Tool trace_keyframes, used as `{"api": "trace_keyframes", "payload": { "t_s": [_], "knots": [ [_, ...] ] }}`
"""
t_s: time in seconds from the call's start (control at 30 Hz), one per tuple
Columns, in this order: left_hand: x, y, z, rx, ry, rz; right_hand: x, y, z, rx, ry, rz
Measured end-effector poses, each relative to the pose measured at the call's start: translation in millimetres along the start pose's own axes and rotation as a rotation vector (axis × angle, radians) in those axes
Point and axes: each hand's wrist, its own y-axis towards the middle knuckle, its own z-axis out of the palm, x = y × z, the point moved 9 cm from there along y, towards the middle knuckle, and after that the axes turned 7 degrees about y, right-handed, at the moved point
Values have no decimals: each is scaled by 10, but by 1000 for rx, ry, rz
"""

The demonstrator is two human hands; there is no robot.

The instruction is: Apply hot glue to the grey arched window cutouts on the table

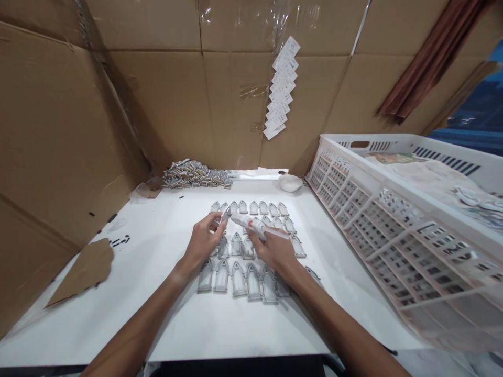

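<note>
My left hand pinches a small grey metal piece between thumb and fingertips, above the rows on the table. Wrapped in my right hand is a white squeeze bottle with a red mark. Its narrow tip points left and meets or nearly meets the piece; the exact contact is too small to tell. Beneath both hands lie several rows of flat arched grey pieces with pale centres, each with a small loop at the pointed end. My right hand and forearm hide some of them.
A heap of small metal parts lies at the back, left of a white bowl. A large white plastic crate stands along the right. Torn cardboard and black bits lie at left. Cardboard walls enclose the white table.
</note>
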Motion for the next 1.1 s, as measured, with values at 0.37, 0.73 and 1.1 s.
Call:
{"api": "trace_keyframes", "payload": {
  "t_s": [0.37,0.73,1.1],
  "knots": [
    [254,-23,112,-9,-416,-369,-28,5,-3,-47,33,-38],
    [295,-2,103,-34,-481,-401,-115,15,38,37,-19,100],
    [238,-15,61,-49,-463,-394,-69,21,39,50,-8,72]
  ]
}}
